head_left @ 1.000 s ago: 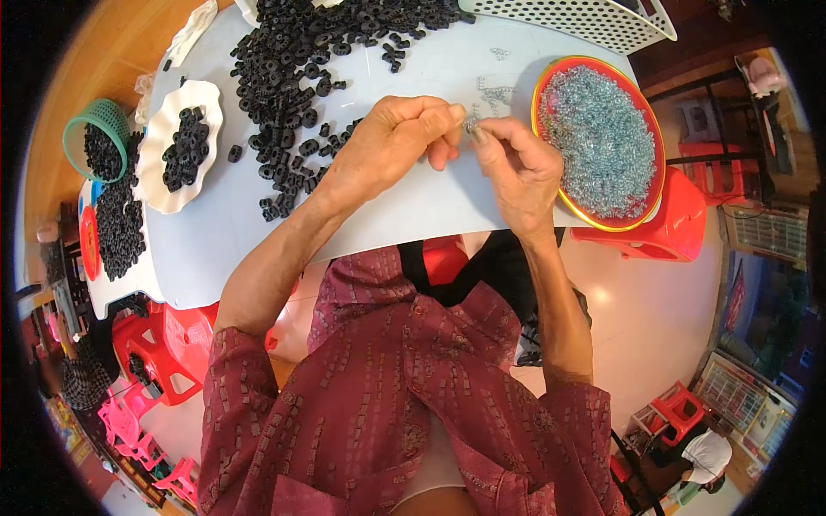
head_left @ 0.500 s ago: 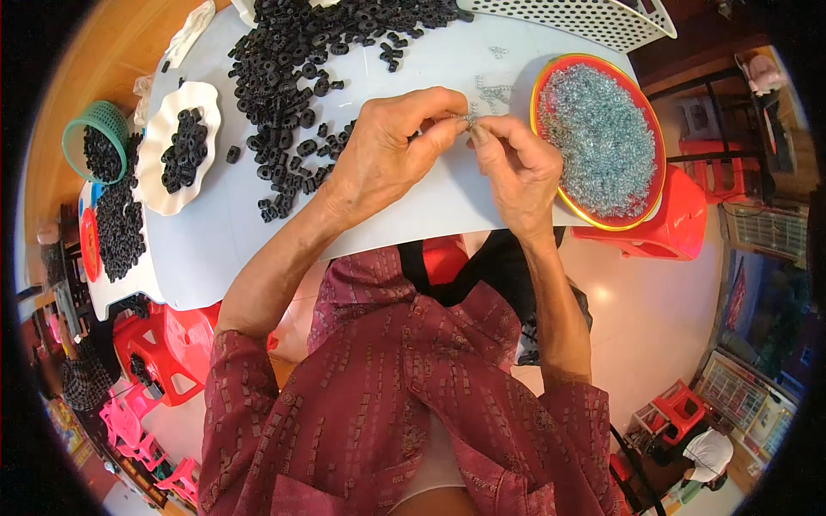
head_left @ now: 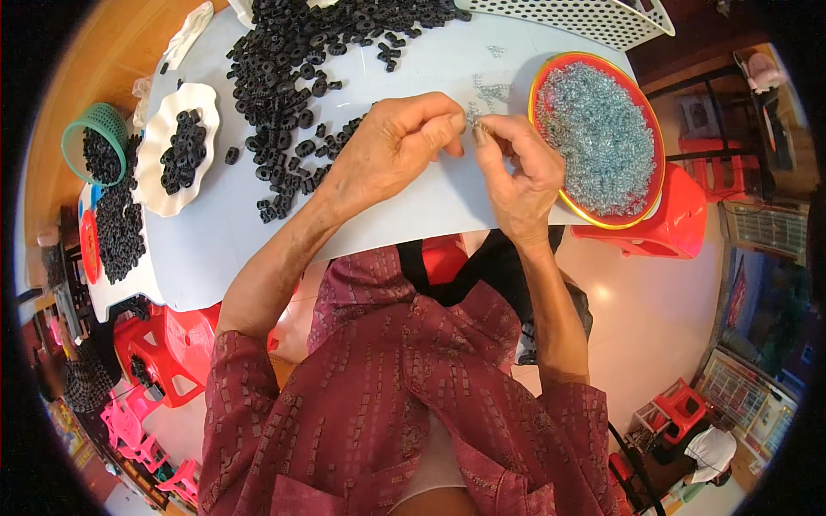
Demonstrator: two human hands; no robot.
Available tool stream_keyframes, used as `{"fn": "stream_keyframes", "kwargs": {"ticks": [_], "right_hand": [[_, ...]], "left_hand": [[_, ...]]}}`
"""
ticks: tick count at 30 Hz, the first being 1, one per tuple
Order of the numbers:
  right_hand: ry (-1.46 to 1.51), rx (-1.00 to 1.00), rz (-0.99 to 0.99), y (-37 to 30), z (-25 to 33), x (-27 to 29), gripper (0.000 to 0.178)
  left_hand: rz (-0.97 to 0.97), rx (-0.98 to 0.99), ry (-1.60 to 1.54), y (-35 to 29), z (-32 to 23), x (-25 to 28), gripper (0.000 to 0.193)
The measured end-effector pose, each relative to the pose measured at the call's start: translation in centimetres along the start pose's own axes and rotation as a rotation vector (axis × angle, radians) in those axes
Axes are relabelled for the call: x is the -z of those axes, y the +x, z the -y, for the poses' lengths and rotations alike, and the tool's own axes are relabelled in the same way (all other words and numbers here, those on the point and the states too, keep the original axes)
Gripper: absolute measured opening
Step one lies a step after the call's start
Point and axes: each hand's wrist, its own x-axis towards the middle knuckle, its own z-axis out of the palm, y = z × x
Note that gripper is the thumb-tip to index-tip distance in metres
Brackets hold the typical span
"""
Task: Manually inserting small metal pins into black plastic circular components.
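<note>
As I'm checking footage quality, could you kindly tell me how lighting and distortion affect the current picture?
In the head view, pink seats lean near the black fisheye border; glare whitens part of the floor; a soft shadow falls on the table beside the right hand; detail at its fingers is too small to tell.

Pale glossy floor, red plastic stools, pink seats at left

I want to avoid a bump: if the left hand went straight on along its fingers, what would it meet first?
The right hand, most likely: its thumb and index finger lie just ahead of the left hand across a small gap. Depth is unclear, so it might pass above or below.
</note>
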Motion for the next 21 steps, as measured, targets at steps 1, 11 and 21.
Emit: {"fn": "stream_keyframes", "kwargs": {"ticks": [1,11,21], "right_hand": [[-0.014,-0.02,0.014,0.0,0.2,0.1,0.008],[0.085,-0.109,0.056,-0.1,-0.7,0.2,0.013],[0.153,-0.189,0.023,-0.3,-0.6,0.2,0.004]], "left_hand": [[0.0,-0.001,-0.002,0.0,-0.1,0.0,0.022],[-0.016,-0.004,0.001,-0.1,-0.1,-0.2,0.018],[-0.07,-0.055,-0.024,-0.2,-0.5,-0.9,0.017]]}}
